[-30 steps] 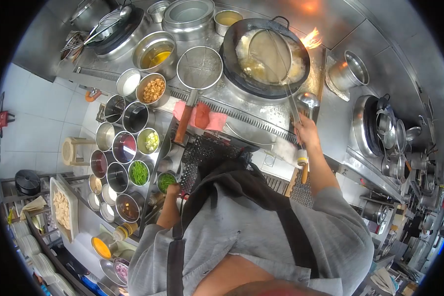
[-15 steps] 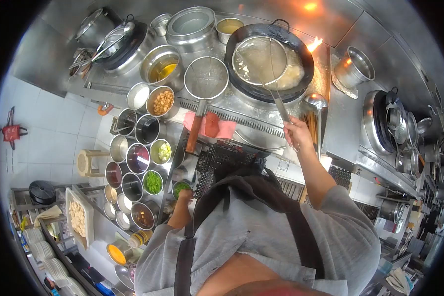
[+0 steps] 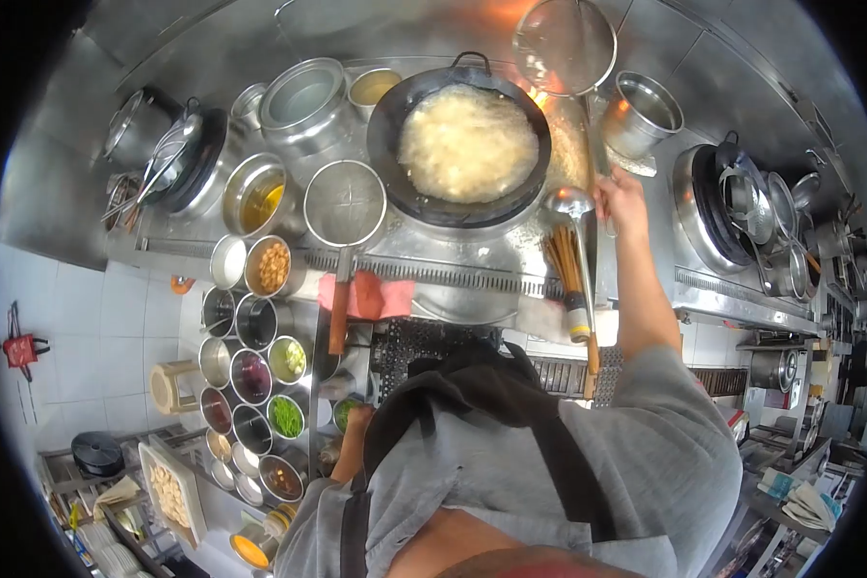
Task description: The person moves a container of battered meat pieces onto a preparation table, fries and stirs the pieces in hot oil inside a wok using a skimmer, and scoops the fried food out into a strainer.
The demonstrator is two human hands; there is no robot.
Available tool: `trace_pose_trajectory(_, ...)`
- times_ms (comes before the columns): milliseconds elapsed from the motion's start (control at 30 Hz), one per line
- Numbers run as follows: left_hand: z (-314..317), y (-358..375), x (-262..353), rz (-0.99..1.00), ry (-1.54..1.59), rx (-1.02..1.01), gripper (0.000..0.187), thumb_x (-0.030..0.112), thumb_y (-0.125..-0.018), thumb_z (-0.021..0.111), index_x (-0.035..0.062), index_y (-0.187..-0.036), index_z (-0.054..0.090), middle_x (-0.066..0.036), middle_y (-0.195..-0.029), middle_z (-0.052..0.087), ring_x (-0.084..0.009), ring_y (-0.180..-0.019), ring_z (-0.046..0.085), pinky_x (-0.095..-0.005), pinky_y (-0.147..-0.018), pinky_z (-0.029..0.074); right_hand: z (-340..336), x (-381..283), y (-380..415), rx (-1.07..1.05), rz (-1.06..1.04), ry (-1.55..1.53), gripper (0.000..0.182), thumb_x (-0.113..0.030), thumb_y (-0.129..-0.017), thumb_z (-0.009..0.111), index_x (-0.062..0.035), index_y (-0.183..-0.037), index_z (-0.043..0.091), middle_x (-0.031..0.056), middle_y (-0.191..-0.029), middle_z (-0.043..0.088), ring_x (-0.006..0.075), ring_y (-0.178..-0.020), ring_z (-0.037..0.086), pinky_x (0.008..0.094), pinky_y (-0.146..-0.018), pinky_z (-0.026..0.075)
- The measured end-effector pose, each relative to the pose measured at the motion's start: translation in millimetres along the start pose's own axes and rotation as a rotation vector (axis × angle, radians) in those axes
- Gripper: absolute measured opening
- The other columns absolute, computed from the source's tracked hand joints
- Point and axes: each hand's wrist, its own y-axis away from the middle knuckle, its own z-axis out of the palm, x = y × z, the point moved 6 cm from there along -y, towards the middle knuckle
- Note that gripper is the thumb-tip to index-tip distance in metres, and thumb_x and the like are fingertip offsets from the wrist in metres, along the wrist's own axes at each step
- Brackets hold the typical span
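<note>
My right hand [image 3: 622, 200] is closed round the handle of a round mesh strainer [image 3: 564, 46], raised at the back right beside the wok. Pale, bubbling contents [image 3: 468, 144] fill much of the black wok [image 3: 392, 183]. Low at my left side, my left hand [image 3: 359, 417] is closed at the rim of a small bowl of chopped greens [image 3: 344, 412]; my body partly hides it. A ladle [image 3: 569, 201] and a bundle of thin sticks [image 3: 563, 260] stand just left of my right forearm.
A second strainer [image 3: 346, 204] with a wooden handle lies left of the wok, near a pink cloth [image 3: 395, 296]. Several metal pots of ingredients line the left counter, including chopped green herbs [image 3: 285, 416]. Flame [image 3: 538, 97] shows behind the wok. A metal pot [image 3: 643, 114] stands at right.
My right hand has lifted the strainer off the wok and carried it up and right. The wok's contents now show uncovered and foaming. The whole view has shifted a little; my left hand stays by the bowl.
</note>
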Motion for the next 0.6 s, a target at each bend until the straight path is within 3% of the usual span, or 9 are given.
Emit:
trace_pose_trajectory(67, -23, 3, 20, 0.028, -0.052, -0.003, 0.024, 0.025, -0.079, 0.051, 0.0092, -0.083, 0.069, -0.016, -0.092, 0.067, -0.0332, -0.081, 0.066, -0.0465, -0.069, 0.052, -14, -7, -29, 0.092, -0.064, 0.202, 0.037, -0.008, -0.084, 0.053, -0.0018, -0.12, 0.058, 0.0084, -0.062, 0.058, 0.0141, -0.035, 0.046, 0.0284, -0.034, 0.038)
trace_pose_trajectory(133, -38, 6, 29, 0.07, -0.012, 0.01, 0.024, 0.026, -0.079, 0.051, 0.0097, -0.083, 0.069, -0.016, -0.093, 0.067, -0.033, -0.082, 0.066, -0.0455, -0.071, 0.052, -24, -6, -54, 0.225, -0.026, 0.693, 0.037, -0.01, -0.083, 0.051, -0.0041, -0.118, 0.059, 0.0179, -0.075, 0.065, 0.0249, -0.051, 0.061, 0.0378, -0.052, 0.051)
trace_pose_trajectory(167, -41, 6, 34, 0.113, 0.031, 0.023, 0.024, 0.026, -0.079, 0.052, 0.0101, -0.083, 0.069, -0.015, -0.095, 0.067, -0.0329, -0.084, 0.066, -0.0446, -0.073, 0.052, -39, 35, -99, 0.269, -0.262, 0.938, 0.041, -0.011, -0.083, 0.05, -0.0144, -0.123, 0.056, 0.0204, -0.079, 0.065, 0.0318, -0.057, 0.064, 0.0432, -0.057, 0.051)
trace_pose_trajectory(367, -42, 4, -1, -0.179, 0.252, -0.03, 0.025, 0.029, -0.078, 0.054, 0.0097, -0.085, 0.068, -0.015, -0.096, 0.067, -0.0336, -0.087, 0.065, -0.044, -0.076, 0.05, -61, 93, -143, 0.24, -0.152, 1.061, 0.037, -0.017, -0.086, 0.047, -0.0188, -0.121, 0.058, 0.0248, -0.101, 0.062, 0.0421, -0.097, 0.057, 0.0492, -0.084, 0.045)
trace_pose_trajectory(467, -109, 39, 14, -0.627, 0.753, 0.112, 0.028, 0.032, -0.077, 0.056, 0.009, -0.087, 0.068, -0.015, -0.096, 0.067, -0.034, -0.088, 0.065, -0.0441, -0.076, 0.05, -51, 35, -82, 0.397, -0.22, 0.935, 0.036, -0.012, -0.084, 0.047, -0.0088, -0.118, 0.059, 0.0224, -0.09, 0.065, 0.0366, -0.083, 0.064, 0.0474, -0.073, 0.049)
trace_pose_trajectory(500, -101, 33, 10, -0.356, 0.599, 0.219, 0.028, 0.031, -0.078, 0.056, 0.0069, -0.087, 0.068, -0.016, -0.09, 0.067, -0.0314, -0.083, 0.066, -0.0428, -0.073, 0.051, -49, 21, -66, 0.389, -0.234, 0.938, 0.036, -0.012, -0.084, 0.047, -0.0088, -0.118, 0.059, 0.0224, -0.09, 0.065, 0.0366, -0.083, 0.064, 0.0474, -0.073, 0.049)
trace_pose_trajectory(533, -99, 32, 11, -0.361, 0.611, 0.224, 0.028, 0.031, -0.078, 0.056, 0.0069, -0.087, 0.068, -0.016, -0.09, 0.067, -0.0314, -0.083, 0.066, -0.0428, -0.073, 0.051, -48, 17, -51, 0.323, -0.155, 0.842, 0.038, -0.014, -0.085, 0.049, -0.0104, -0.122, 0.057, 0.0182, -0.08, 0.064, 0.0313, -0.069, 0.063, 0.043, -0.063, 0.049)
trace_pose_trajectory(567, -90, 28, 12, -0.427, 0.731, 0.06, 0.027, 0.03, -0.078, 0.055, 0.0066, -0.087, 0.067, -0.015, -0.087, 0.067, -0.0302, -0.081, 0.066, -0.0421, -0.071, 0.052, -46, 18, -38, 0.26, -0.074, 0.746, 0.04, -0.016, -0.086, 0.05, -0.012, -0.126, 0.055, 0.0141, -0.07, 0.063, 0.026, -0.055, 0.062, 0.0387, -0.054, 0.05)
trace_pose_trajectory(600, -37, 6, -2, -0.239, 0.44, -0.045, 0.024, 0.026, -0.078, 0.056, 0.0073, -0.086, 0.067, -0.014, -0.084, 0.067, -0.0296, -0.079, 0.066, -0.0414, -0.067, 0.052, -38, 15, -24, 0.258, -0.082, 0.751, 0.04, -0.016, -0.086, 0.05, -0.012, -0.126, 0.055, 0.0141, -0.07, 0.063, 0.026, -0.055, 0.062, 0.0387, -0.054, 0.05)
